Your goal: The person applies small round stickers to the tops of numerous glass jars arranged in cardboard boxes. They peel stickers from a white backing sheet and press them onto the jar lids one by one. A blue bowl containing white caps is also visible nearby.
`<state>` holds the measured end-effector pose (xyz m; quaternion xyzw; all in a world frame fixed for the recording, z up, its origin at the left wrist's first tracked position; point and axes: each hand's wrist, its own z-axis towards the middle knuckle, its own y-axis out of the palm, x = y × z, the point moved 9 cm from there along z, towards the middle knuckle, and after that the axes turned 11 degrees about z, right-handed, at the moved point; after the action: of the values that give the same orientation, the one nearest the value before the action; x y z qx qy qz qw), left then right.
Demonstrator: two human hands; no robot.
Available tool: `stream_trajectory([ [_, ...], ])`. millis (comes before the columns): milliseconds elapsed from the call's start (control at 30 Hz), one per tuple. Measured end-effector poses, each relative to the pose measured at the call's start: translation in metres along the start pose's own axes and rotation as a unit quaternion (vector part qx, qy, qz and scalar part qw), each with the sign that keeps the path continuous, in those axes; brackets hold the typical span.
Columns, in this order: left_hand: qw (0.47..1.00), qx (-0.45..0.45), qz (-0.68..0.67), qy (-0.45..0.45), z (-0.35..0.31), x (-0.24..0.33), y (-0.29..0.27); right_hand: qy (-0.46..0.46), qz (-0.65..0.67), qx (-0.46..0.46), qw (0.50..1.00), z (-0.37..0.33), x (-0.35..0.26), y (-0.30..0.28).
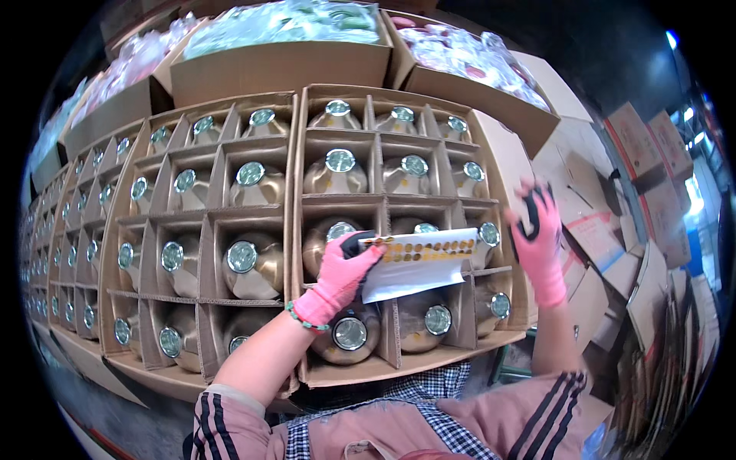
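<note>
My left hand [343, 272], in a pink glove with dark fingertips, grips the left end of a white sheet [414, 280] with rows of round gold stickers [437, 251]. The sheet hangs over a divided cardboard carton [414, 366]. Each visible compartment holds a round, bronze-tinted glass vessel [340, 175] with a shiny, round neck. Off the carton's right side, above its flap [502, 153], my right hand [539, 238] is raised in a matching glove. Its fingers are curved and apart, with nothing visible between them. The sheet partly hides the vessels beneath it.
More divided cartons of the same vessels [251, 264] stand in a row to the left. Along the far side are open boxes [280, 73] of plastic-wrapped items. Flattened cardboard [659, 307] leans at the right, near stacked cartons [636, 138].
</note>
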<state>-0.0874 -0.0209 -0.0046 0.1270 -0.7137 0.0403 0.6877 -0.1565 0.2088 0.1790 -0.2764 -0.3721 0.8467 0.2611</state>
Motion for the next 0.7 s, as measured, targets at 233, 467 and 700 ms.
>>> stream_trajectory([
  [233,1.000,0.005,-0.012,0.005,0.002,0.013,0.017,0.210,0.028,-0.022,0.977,-0.174,0.067,-0.021],
  [467,1.000,-0.001,0.017,-0.006,0.003,0.013,0.006,0.173,0.058,-0.097,0.979,-0.179,0.030,0.017],
  [700,0.997,0.047,0.048,-0.033,-0.057,0.049,0.006,0.166,0.056,-0.149,0.973,-0.183,0.018,0.024],
])
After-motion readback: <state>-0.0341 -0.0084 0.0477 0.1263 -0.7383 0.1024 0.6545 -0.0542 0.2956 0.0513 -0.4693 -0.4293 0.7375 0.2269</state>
